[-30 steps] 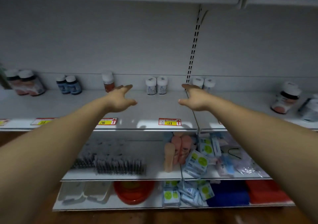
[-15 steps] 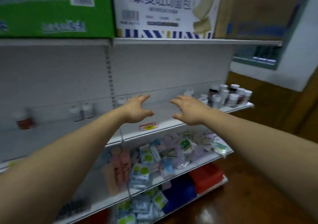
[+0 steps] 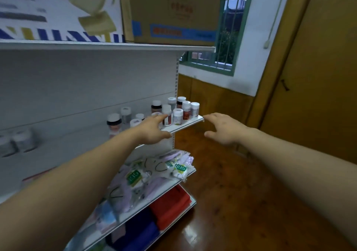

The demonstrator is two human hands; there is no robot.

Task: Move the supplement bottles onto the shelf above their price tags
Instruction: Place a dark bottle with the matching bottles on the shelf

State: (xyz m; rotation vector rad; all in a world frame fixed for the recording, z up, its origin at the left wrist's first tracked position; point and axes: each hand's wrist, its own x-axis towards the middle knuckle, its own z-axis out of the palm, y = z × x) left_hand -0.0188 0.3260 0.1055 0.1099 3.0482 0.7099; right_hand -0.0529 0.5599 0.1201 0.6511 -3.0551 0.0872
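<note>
Several white-capped supplement bottles (image 3: 178, 110) crowd the right end of the white middle shelf (image 3: 190, 123). More bottles stand further left, a dark one (image 3: 114, 122) among them. A blurred pair of white bottles (image 3: 18, 140) sits far left. My left hand (image 3: 153, 128) is stretched out with its fingers straight, fingertips just in front of the bottle cluster; it holds nothing. My right hand (image 3: 225, 128) hovers open past the shelf's right end, over the floor, holding nothing. No price tags are readable on the shelf edge here.
Cardboard boxes (image 3: 170, 11) sit on the top shelf. Bagged N95 masks (image 3: 154, 171) fill the shelf below, red (image 3: 171, 202) and blue packs (image 3: 139, 233) the lowest one. To the right are a wooden floor (image 3: 241, 202), a barred window (image 3: 229, 24) and a yellow door (image 3: 316, 77).
The view has swung right along the shelf to its right end. Both hands moved with it, staying open and empty; the bottle cluster is now just ahead of my left fingertips.
</note>
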